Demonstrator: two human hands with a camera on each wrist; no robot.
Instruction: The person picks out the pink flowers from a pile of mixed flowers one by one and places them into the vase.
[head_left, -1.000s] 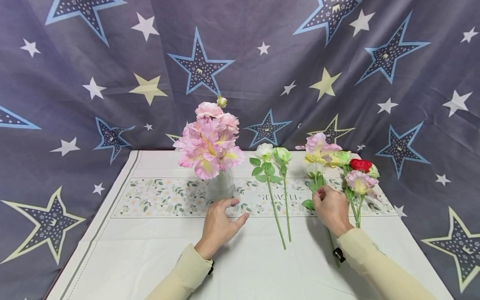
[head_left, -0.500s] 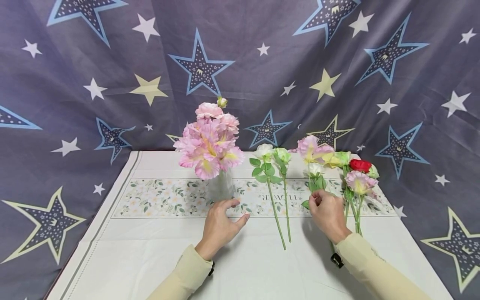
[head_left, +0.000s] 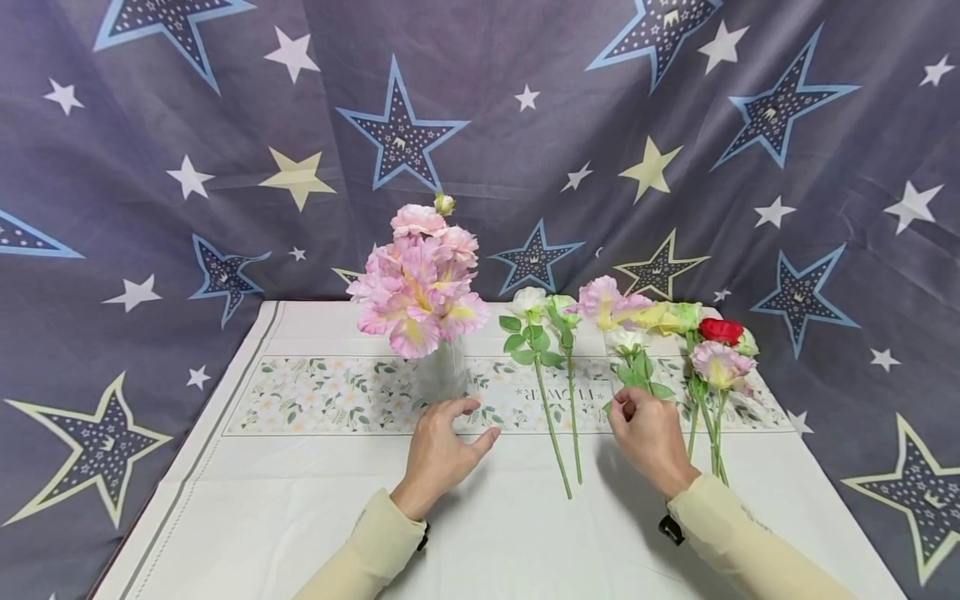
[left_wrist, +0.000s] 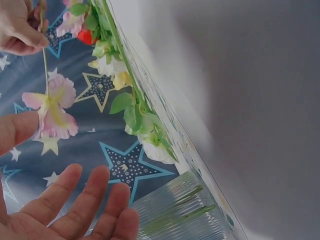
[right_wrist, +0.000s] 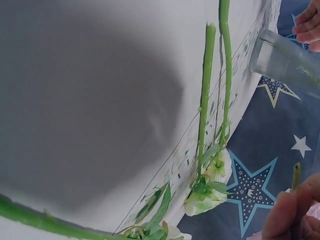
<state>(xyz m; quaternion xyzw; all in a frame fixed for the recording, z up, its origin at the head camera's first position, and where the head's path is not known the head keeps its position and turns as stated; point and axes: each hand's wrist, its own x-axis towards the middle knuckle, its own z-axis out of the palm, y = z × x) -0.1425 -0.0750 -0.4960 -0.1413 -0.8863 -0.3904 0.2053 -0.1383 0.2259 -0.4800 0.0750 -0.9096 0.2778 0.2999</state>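
Note:
My left hand [head_left: 442, 446] is beside the clear ribbed vase [head_left: 441, 377], fingers spread and relaxed, holding nothing. Pink blooms [head_left: 420, 292] crowd the vase's top; green stems show through its wall in the left wrist view. To the right, my right hand [head_left: 651, 435] pinches the thin stem of a pink-and-yellow flower [head_left: 600, 302], raised above the table with its bloom pointing away. That bloom [left_wrist: 52, 112] also shows in the left wrist view, and the cut stem end [right_wrist: 296, 176] pokes out of my fingers in the right wrist view. A white rose [head_left: 627, 340] lies behind my right hand.
Two roses, one white [head_left: 529, 302] and one pale green [head_left: 564, 308], lie between my hands, stems toward me. Farther right sit a red flower [head_left: 722, 331], a pink one [head_left: 722, 364] and a yellow one [head_left: 663, 317]. A starred curtain [head_left: 480, 125] hangs behind the table.
My right hand has moved left, carrying the pink-and-yellow flower away from the yellow one and toward the two roses. The left hand has stayed by the vase.

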